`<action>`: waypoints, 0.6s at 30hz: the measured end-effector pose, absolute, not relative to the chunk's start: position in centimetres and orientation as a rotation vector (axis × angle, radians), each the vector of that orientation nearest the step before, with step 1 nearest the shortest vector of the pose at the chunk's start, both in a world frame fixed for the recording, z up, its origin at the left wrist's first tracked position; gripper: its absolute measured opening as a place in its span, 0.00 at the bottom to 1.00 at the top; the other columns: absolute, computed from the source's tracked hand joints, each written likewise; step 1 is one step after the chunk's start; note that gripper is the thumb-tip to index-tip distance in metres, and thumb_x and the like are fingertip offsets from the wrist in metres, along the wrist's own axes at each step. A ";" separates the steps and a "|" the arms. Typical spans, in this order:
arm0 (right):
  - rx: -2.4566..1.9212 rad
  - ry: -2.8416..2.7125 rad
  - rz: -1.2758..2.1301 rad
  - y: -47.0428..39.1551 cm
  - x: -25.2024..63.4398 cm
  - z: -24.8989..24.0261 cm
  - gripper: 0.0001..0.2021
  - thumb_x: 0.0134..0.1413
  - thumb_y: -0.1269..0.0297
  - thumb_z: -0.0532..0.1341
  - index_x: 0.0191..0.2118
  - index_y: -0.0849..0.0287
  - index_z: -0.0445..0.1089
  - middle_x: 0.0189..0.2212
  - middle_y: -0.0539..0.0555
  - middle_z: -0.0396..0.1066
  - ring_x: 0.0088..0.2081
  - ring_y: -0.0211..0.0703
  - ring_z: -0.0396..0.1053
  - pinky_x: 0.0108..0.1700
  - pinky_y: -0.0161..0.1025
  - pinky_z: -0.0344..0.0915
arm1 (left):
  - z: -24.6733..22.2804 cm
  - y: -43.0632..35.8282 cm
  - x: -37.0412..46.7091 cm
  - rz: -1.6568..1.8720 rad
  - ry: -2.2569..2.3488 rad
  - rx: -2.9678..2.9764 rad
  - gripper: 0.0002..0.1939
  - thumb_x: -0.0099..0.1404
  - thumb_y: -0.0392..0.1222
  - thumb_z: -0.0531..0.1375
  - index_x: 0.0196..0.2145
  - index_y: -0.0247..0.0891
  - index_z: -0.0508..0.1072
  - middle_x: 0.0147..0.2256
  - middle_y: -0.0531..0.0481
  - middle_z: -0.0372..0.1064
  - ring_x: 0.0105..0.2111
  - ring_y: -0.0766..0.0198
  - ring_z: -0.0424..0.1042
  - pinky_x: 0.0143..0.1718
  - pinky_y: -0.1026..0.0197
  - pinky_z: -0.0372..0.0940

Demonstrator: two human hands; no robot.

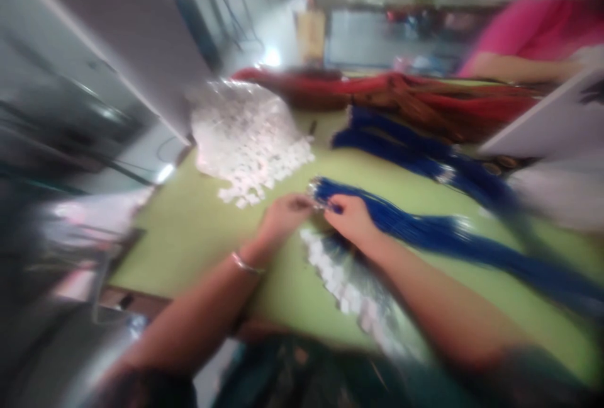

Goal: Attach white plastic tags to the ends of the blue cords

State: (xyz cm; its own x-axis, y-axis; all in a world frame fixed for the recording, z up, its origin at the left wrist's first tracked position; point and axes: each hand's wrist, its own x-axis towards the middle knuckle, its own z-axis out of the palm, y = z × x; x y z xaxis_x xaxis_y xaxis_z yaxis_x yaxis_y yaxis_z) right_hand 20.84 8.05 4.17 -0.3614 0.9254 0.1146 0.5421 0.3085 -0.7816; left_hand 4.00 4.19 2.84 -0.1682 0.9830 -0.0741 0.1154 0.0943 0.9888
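A long bundle of blue wires (pixel 410 225) lies across the green table, its metallic-looking ends toward the middle. At those ends, my left hand (pixel 285 213) is closed in a pinch, and what lies between its fingertips is too blurred to make out. Facing it from the right, my right hand (pixel 352 219) has thumb and finger pinched on a blue wire (pixel 336 208). Below both hands runs a slanting row of white connectors (pixel 349 298) with thin wires attached, partly covered by my right forearm. Loose white connectors (pixel 257 175) spill from a clear plastic bag (pixel 240 112) beyond my left hand.
More blue wire bundles (pixel 391 147) lie farther back on the green table (pixel 189 238). Behind them stretches a red and brown bundle (pixel 396 96). A person in a pink sleeve (pixel 533 27) is at the far right, by a white panel (pixel 552 118). A grey pillar (pixel 127 24) stands left.
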 end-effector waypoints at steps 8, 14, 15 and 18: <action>-1.287 -2.098 0.947 8.2 20.8 4.2 0.06 0.44 0.65 0.59 0.23 0.60 0.69 0.19 0.48 0.66 0.22 0.34 0.58 0.25 0.32 0.51 | 1.9 4.5 3.9 1.131 1.454 1.245 0.06 0.51 0.38 0.64 0.29 0.37 0.77 0.31 0.47 0.77 0.33 0.60 0.74 0.40 0.58 0.68; -1.258 -1.848 1.070 8.4 20.9 4.8 0.11 0.47 0.58 0.61 0.24 0.60 0.70 0.19 0.50 0.69 0.22 0.37 0.61 0.26 0.34 0.57 | 4.8 3.0 3.9 0.656 1.164 1.728 0.08 0.52 0.34 0.60 0.29 0.39 0.79 0.30 0.48 0.77 0.30 0.61 0.74 0.36 0.61 0.67; -1.232 -1.822 1.123 8.4 20.9 5.0 0.10 0.46 0.58 0.61 0.25 0.60 0.71 0.19 0.50 0.69 0.22 0.38 0.62 0.26 0.34 0.58 | 5.4 2.8 3.7 0.578 1.077 1.797 0.09 0.53 0.34 0.59 0.31 0.40 0.79 0.31 0.49 0.77 0.31 0.61 0.74 0.37 0.61 0.67; -1.188 -1.771 1.248 8.2 20.9 5.3 0.09 0.43 0.63 0.62 0.33 0.59 0.73 0.22 0.49 0.72 0.23 0.38 0.64 0.27 0.35 0.60 | 6.7 3.0 2.1 0.565 1.234 1.900 0.09 0.57 0.37 0.57 0.31 0.42 0.79 0.33 0.48 0.77 0.31 0.60 0.74 0.37 0.60 0.66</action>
State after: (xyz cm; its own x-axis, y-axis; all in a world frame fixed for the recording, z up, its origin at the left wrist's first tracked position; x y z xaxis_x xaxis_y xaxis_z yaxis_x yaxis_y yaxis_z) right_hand 20.89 8.25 5.26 -0.3709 0.9286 0.0123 0.3010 0.1328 -0.9443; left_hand 2.13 2.97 6.70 0.4285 0.9022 -0.0484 0.5529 -0.2195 0.8038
